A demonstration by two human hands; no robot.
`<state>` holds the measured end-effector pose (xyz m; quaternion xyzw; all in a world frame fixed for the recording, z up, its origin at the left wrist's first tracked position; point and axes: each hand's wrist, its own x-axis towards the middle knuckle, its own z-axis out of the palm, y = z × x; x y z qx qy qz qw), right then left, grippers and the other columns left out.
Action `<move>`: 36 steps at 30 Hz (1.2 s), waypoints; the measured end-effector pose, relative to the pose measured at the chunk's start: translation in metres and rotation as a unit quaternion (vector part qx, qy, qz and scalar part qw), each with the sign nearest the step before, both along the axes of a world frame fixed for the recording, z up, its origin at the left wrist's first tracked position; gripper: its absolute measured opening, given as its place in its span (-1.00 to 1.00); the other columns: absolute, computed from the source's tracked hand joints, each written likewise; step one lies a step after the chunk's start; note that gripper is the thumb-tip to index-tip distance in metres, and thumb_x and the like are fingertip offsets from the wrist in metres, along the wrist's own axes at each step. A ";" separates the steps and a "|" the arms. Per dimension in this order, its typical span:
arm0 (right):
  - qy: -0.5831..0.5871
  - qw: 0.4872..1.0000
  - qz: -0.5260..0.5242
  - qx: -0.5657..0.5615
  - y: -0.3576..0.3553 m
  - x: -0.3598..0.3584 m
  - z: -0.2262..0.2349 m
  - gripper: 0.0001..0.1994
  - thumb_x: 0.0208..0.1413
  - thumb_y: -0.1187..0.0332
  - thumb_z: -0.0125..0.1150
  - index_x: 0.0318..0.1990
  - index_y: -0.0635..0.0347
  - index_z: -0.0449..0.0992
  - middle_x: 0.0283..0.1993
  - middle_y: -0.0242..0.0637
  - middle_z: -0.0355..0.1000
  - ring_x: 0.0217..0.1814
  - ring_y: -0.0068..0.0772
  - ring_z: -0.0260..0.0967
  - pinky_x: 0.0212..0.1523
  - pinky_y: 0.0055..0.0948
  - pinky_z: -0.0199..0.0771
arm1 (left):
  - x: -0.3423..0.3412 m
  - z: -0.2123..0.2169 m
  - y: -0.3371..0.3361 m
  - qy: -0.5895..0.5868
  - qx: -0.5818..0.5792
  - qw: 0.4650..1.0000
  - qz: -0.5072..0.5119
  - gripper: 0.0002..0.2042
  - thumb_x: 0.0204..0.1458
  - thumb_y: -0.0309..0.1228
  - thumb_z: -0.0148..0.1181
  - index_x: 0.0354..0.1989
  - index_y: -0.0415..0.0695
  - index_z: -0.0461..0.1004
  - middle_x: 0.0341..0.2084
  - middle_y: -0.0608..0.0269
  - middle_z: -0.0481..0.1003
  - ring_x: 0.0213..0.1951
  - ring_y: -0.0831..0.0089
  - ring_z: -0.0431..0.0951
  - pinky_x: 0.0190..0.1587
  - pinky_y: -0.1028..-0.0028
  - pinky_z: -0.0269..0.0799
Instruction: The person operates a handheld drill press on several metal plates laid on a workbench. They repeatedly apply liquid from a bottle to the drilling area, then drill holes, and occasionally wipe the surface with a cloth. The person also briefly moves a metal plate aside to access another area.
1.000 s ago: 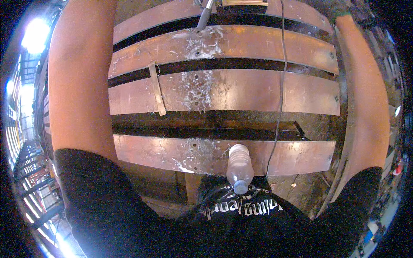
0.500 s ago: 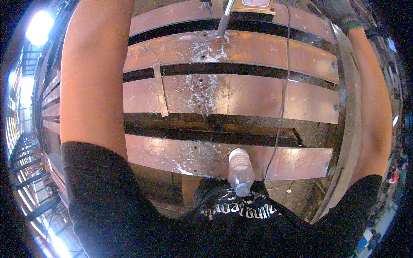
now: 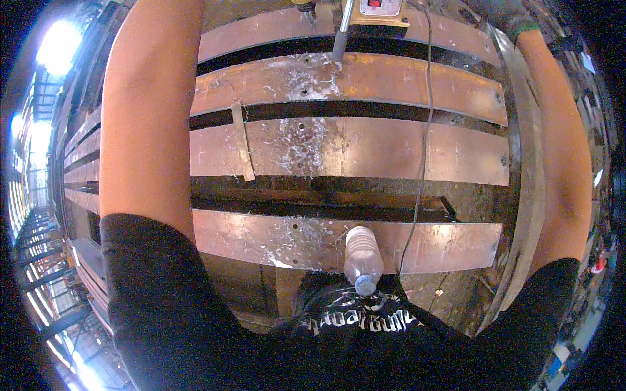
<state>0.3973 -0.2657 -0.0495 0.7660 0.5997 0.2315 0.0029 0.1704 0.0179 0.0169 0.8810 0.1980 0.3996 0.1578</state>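
My left forearm [image 3: 150, 117] reaches up past the upper edge, so its hand lies outside the picture. At the upper right my right hand [image 3: 505, 13] wears a grey glove with a green cuff; its fingers are cut off by the edge, and what it touches does not show. Between the arms, at the top, stands part of a drilling machine, with a yellowish base and a control panel [image 3: 381, 8] bearing a red switch. Its metal lever [image 3: 343, 32] with a grey grip slants down over a steel plate [image 3: 391, 77]. The drill's tip [image 3: 309, 12] shows beside it.
Several long rusty steel plates lie crosswise with dark gaps between them, drilled holes and metal shavings along their middle. A flat strip [image 3: 243, 143] lies across one plate. Nearest me, a plastic bottle [image 3: 363, 257] lies on a plate. A cable [image 3: 427, 117] runs across them.
The view has shifted slightly, bringing more of the machine's panel and drill into the picture. My gloved right hand sits a little higher and further left. The plates, strip and bottle lie as before.
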 end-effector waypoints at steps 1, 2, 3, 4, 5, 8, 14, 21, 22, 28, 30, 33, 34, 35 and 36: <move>0.003 1.000 0.001 -0.002 0.003 -0.003 -0.001 -0.51 0.34 -0.14 0.00 -0.12 0.06 0.67 -0.24 -0.04 0.62 -0.18 0.10 0.59 -0.13 0.01 0.55 | -0.005 -0.002 0.000 -0.010 0.001 1.000 0.007 -0.52 0.05 -0.40 0.38 0.13 -0.23 0.38 -0.04 0.01 0.58 0.03 0.15 0.57 0.14 0.19 0.46; 0.007 1.000 0.005 -0.004 0.008 -0.006 -0.004 -0.52 0.34 -0.14 0.01 -0.11 0.05 0.67 -0.23 -0.03 0.62 -0.18 0.11 0.59 -0.13 0.01 0.55 | -0.012 -0.006 0.001 -0.025 0.002 1.000 0.018 -0.52 0.05 -0.41 0.38 0.13 -0.23 0.38 -0.04 0.01 0.57 0.03 0.15 0.57 0.14 0.19 0.46; -0.001 0.999 -0.035 -0.041 0.004 -0.002 0.014 -0.53 0.33 -0.13 0.01 -0.12 0.05 0.68 -0.24 -0.02 0.62 -0.17 0.12 0.59 -0.13 0.02 0.55 | -0.007 -0.010 -0.002 -0.076 -0.003 0.997 0.004 -0.51 0.05 -0.41 0.39 0.14 -0.23 0.38 -0.04 0.02 0.57 0.03 0.15 0.57 0.14 0.19 0.46; 0.009 0.995 -0.063 -0.074 0.007 0.007 0.019 -0.53 0.33 -0.13 0.02 -0.12 0.04 0.68 -0.24 -0.01 0.62 -0.17 0.13 0.59 -0.13 0.02 0.55 | -0.007 -0.019 -0.006 -0.135 0.009 0.991 0.006 -0.51 0.04 -0.41 0.39 0.14 -0.23 0.38 -0.04 0.02 0.57 0.03 0.15 0.57 0.14 0.19 0.46; 0.014 0.996 -0.045 -0.072 0.012 0.021 0.019 -0.53 0.32 -0.13 0.03 -0.13 0.03 0.68 -0.24 -0.01 0.62 -0.18 0.14 0.59 -0.13 0.03 0.55 | -0.011 -0.035 -0.016 -0.204 0.036 0.978 0.021 -0.51 0.04 -0.41 0.39 0.14 -0.23 0.38 -0.04 0.02 0.57 0.03 0.15 0.57 0.14 0.19 0.46; 0.025 0.997 -0.031 -0.069 0.006 0.051 0.007 -0.54 0.30 -0.14 0.05 -0.16 0.03 0.68 -0.26 0.02 0.61 -0.20 0.17 0.59 -0.15 0.05 0.55 | 0.002 -0.133 -0.057 -0.310 0.017 0.948 0.070 -0.50 0.03 -0.42 0.40 0.14 -0.24 0.38 -0.04 0.02 0.57 0.03 0.15 0.57 0.15 0.20 0.45; 0.040 0.997 -0.021 -0.062 0.014 0.048 -0.006 -0.52 0.26 -0.15 0.08 -0.17 0.07 0.68 -0.27 0.06 0.60 -0.21 0.18 0.59 -0.16 0.09 0.56 | 0.092 -0.227 -0.162 0.022 -0.294 0.956 -0.001 -0.37 0.09 -0.20 0.33 0.28 -0.25 0.32 0.05 -0.23 0.56 0.12 -0.12 0.56 0.19 0.11 0.45; 0.036 0.999 0.022 -0.031 0.016 0.042 0.004 -0.53 0.26 -0.14 0.08 -0.18 0.07 0.69 -0.27 0.04 0.61 -0.21 0.19 0.59 -0.16 0.08 0.56 | 0.208 -0.301 -0.099 0.245 -0.112 0.963 0.009 -0.28 0.10 -0.03 0.30 0.33 -0.24 0.30 0.20 -0.16 0.48 0.24 -0.01 0.49 0.26 0.20 0.41; 0.037 0.998 0.039 -0.018 0.026 0.030 0.007 -0.53 0.26 -0.14 0.08 -0.18 0.07 0.69 -0.27 0.04 0.61 -0.21 0.19 0.59 -0.16 0.07 0.56 | 0.213 -0.317 -0.080 0.238 -0.084 0.966 0.053 -0.30 0.10 -0.02 0.29 0.31 -0.22 0.34 0.20 -0.14 0.48 0.24 0.00 0.49 0.25 0.21 0.42; 0.045 0.997 -0.008 -0.057 0.010 0.047 -0.002 -0.52 0.26 -0.15 0.08 -0.20 0.07 0.69 -0.27 0.02 0.61 -0.22 0.16 0.60 -0.16 0.05 0.57 | 0.194 -0.224 -0.125 0.247 -0.020 0.967 0.058 -0.54 0.20 -0.04 0.13 0.08 -0.14 0.53 0.05 -0.07 0.57 0.12 0.04 0.55 0.17 0.25 0.47; 0.039 0.996 -0.028 -0.075 0.000 0.050 0.000 -0.52 0.27 -0.15 0.08 -0.20 0.08 0.68 -0.27 0.02 0.61 -0.22 0.15 0.59 -0.16 0.05 0.57 | 0.135 -0.126 -0.124 0.285 0.093 0.954 0.031 -0.61 0.19 -0.07 0.15 -0.08 -0.16 0.57 -0.11 -0.05 0.59 -0.01 0.07 0.60 0.04 0.23 0.49; 0.030 0.997 0.017 -0.071 0.017 0.035 0.008 -0.51 0.27 -0.15 0.08 -0.19 0.10 0.68 -0.27 0.02 0.61 -0.23 0.15 0.59 -0.15 0.05 0.55 | -0.004 0.009 -0.102 0.415 0.274 0.858 0.127 -0.65 0.17 -0.11 0.18 -0.31 -0.20 0.62 -0.35 -0.02 0.63 -0.21 0.11 0.66 -0.15 0.21 0.52; 0.037 0.997 0.020 -0.061 0.021 0.031 0.008 -0.51 0.27 -0.14 0.08 -0.20 0.11 0.68 -0.27 0.02 0.61 -0.23 0.15 0.59 -0.16 0.06 0.55 | -0.025 0.028 -0.094 0.467 0.309 0.815 0.150 -0.65 0.16 -0.13 0.19 -0.39 -0.21 0.64 -0.42 -0.01 0.64 -0.28 0.13 0.68 -0.22 0.21 0.54; 0.041 0.998 0.018 -0.053 0.023 0.030 0.010 -0.51 0.28 -0.14 0.08 -0.20 0.12 0.67 -0.28 0.03 0.60 -0.23 0.15 0.59 -0.16 0.06 0.54 | -0.033 0.036 -0.083 0.501 0.320 0.787 0.164 -0.63 0.16 -0.14 0.20 -0.47 -0.22 0.66 -0.50 0.00 0.65 -0.35 0.14 0.71 -0.28 0.20 0.55; 0.027 0.998 0.024 -0.053 0.025 0.031 0.013 -0.51 0.28 -0.14 0.08 -0.20 0.12 0.67 -0.28 0.03 0.60 -0.23 0.15 0.58 -0.16 0.06 0.54 | -0.035 0.035 -0.070 0.508 0.306 0.788 0.163 -0.64 0.15 -0.14 0.19 -0.45 -0.22 0.67 -0.49 -0.01 0.66 -0.35 0.15 0.70 -0.29 0.20 0.55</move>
